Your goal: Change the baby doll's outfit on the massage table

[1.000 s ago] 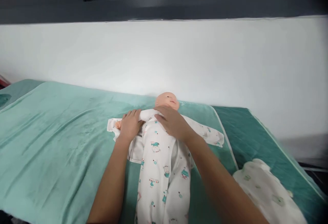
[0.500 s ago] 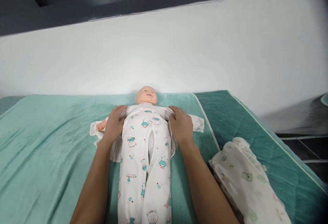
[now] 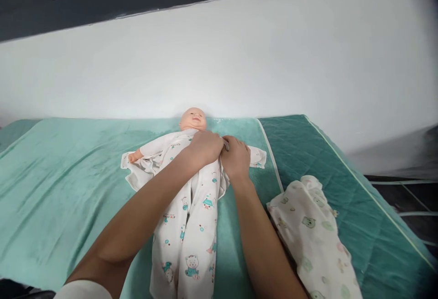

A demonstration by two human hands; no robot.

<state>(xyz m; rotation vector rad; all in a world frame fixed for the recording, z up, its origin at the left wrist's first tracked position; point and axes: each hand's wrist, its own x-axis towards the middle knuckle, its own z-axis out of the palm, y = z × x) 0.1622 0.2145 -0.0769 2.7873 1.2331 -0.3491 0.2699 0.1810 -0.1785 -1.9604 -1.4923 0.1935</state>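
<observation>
Soft printed cloth romper, matt plush blanket

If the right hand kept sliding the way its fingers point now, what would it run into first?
The right hand points left across the doll's chest, and its fingertips already meet the left hand on the printed romper. So the left hand comes first, with almost no gap; depth there is hard to judge.

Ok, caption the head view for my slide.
Both hands, left and right, pinch the printed sleepsuit at a doll's chest.
</observation>
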